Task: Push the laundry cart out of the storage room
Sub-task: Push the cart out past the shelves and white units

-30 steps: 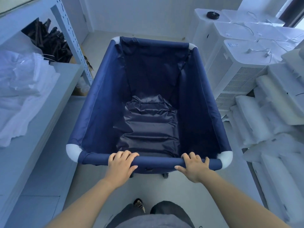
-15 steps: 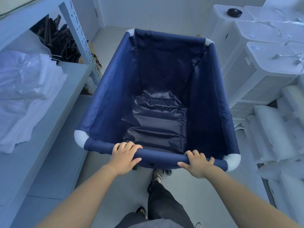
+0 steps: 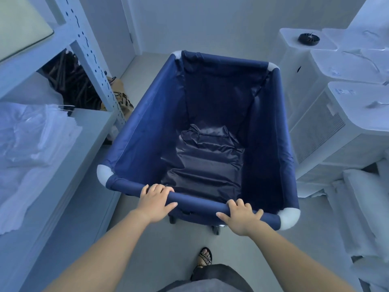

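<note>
A navy fabric laundry cart (image 3: pixel 139 131) with white corner caps fills the middle of the head view, with only crumpled dark lining at its bottom. My left hand (image 3: pixel 154 200) grips the near rail left of centre, fingers curled over the top. On the same rail further right, my right hand (image 3: pixel 240 216) holds on, thumb spread out to the left. The cart's small black wheels (image 3: pixel 215 229) show under the near edge. The cart points slightly to the right, towards the far wall.
A white metal shelf (image 3: pixel 88 131) with folded white linen (image 3: pixel 27 140) runs along the left, close to the cart's side. White appliance units (image 3: pixel 345 114) and rolled white bedding (image 3: pixel 362 199) crowd the right. Bare grey floor (image 3: pixel 134 66) lies ahead, by a door frame.
The cart has rolled forward and swung a little rightward; the shelf post has slid back alongside it. Both hands keep the same grip on the rail. My foot has stepped forward.
</note>
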{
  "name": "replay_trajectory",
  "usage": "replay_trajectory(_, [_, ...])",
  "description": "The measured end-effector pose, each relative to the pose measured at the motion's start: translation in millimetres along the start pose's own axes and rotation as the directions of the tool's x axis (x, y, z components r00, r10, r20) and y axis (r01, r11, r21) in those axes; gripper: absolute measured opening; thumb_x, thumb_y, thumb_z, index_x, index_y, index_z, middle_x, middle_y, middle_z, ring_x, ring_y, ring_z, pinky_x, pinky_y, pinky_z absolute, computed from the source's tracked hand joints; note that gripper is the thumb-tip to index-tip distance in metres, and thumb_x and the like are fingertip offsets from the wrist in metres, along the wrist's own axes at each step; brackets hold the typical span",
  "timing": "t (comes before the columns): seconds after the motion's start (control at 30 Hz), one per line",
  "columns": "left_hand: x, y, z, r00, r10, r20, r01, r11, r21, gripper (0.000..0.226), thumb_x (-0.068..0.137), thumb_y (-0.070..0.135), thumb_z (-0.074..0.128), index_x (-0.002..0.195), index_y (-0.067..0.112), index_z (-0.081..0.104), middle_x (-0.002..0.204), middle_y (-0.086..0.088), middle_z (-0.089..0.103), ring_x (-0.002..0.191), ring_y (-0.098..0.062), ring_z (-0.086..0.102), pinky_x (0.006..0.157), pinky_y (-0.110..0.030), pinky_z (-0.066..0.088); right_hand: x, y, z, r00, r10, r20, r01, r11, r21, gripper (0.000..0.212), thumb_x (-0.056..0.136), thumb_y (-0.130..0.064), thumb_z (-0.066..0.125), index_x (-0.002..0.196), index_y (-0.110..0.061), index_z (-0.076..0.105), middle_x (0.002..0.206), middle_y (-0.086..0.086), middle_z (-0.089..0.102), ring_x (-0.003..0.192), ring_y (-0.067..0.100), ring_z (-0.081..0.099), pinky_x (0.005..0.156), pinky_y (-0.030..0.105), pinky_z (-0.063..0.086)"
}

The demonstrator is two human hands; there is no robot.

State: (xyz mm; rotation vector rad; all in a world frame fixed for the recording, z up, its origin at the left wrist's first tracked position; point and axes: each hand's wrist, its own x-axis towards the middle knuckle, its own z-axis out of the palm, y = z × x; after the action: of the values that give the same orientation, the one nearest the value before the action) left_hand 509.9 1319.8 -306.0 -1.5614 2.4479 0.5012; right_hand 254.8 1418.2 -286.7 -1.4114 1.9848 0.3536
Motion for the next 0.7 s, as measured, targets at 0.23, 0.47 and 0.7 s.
replay_trajectory(0.23, [52, 6, -26, 1.0, -0.018, 0.014, 0.018, 1.0, 0.013, 0.042, 0.093, 0.051, 0.041, 0.13, 0.031, 0.04, 0.134, 0.008, 0.046, 0.132, -0.015, 0.033, 0.117, -0.044, 0.013, 43, 3, -37, 1.0, -0.024, -0.014, 0.024, 1.0, 0.0, 0.054, 0.093, -0.062, 0.028, 0.13, -0.023, 0.035, 0.133, 0.002, 0.038, 0.123, 0.027, 0.035, 0.105, 0.062, 0.018])
replay_trajectory(0.47, [92, 17, -36, 0.993, -0.036, 0.109, 0.035, 0.999, 0.011, 0.042, 0.095, 0.053, 0.033, 0.132, 0.035, 0.032, 0.133, 0.006, 0.037, 0.136, -0.016, 0.023, 0.118, -0.046, 0.003, 75, 15, -65, 1.0, -0.022, -0.021, 0.022, 1.0, -0.008, 0.052, 0.094, -0.061, 0.028, 0.129, -0.023, 0.036, 0.133, 0.001, 0.037, 0.124, 0.026, 0.033, 0.106, 0.062, 0.016])
replay_trajectory(0.7, [145, 17, -48, 0.984, -0.03, 0.176, 0.034, 0.999, -0.016, 0.043, 0.094, 0.055, 0.03, 0.133, 0.037, 0.029, 0.129, 0.004, 0.033, 0.136, -0.018, 0.019, 0.116, -0.047, -0.002, 113, 24, -96, 1.0, -0.003, -0.015, 0.003, 1.0, 0.003, 0.054, 0.092, -0.064, 0.029, 0.129, -0.025, 0.037, 0.131, -0.001, 0.038, 0.124, 0.025, 0.034, 0.108, 0.062, 0.014])
